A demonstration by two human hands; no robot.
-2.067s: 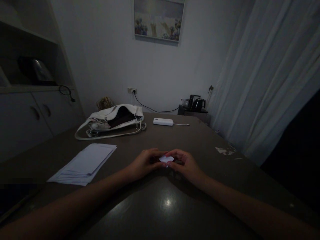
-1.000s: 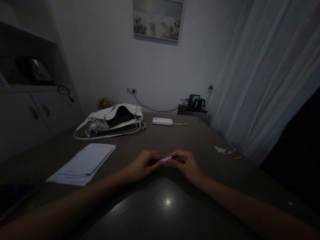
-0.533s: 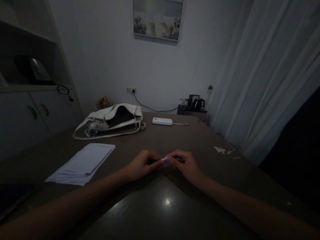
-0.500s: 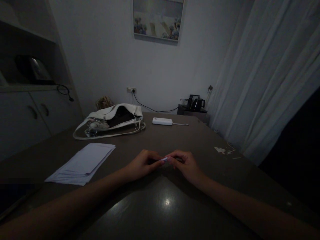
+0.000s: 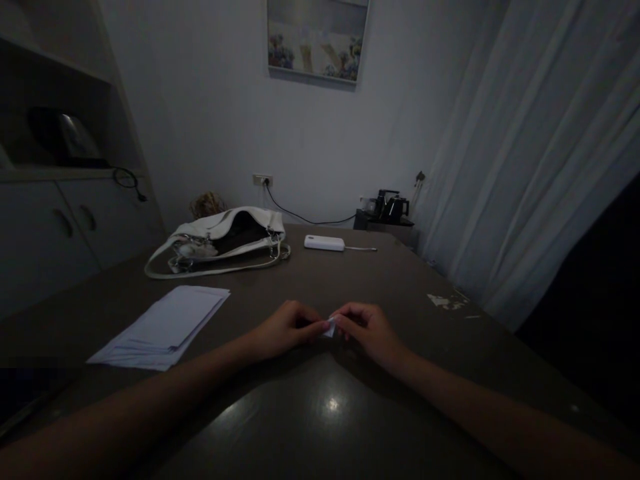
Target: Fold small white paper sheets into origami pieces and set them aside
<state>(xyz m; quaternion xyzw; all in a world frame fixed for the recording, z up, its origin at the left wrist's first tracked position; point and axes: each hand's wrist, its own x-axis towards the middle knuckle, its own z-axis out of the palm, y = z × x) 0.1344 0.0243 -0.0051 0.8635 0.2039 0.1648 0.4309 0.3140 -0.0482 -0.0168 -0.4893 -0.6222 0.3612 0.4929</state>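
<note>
Between my fingertips is a small piece of white paper (image 5: 330,328), seemingly folded, mostly covered by the fingers. My left hand (image 5: 289,329) pinches it from the left, thumb and forefinger together. From the other side my right hand (image 5: 369,328) pinches it too, near its upper edge. Both hands are low over the dark table (image 5: 280,420). To the left of my left hand lies a stack of white paper sheets (image 5: 167,323), its edges uneven.
A white handbag (image 5: 225,233) with its strap lies at the back left. Behind my hands is a white power bank (image 5: 324,243) with a short cable. Torn paper scraps (image 5: 445,302) lie at the right. A black kettle (image 5: 395,208) stands beyond the table.
The paper piece has turned between my fingers, so more of its white face shows below the fingertips. Both hands stay in nearly the same place.
</note>
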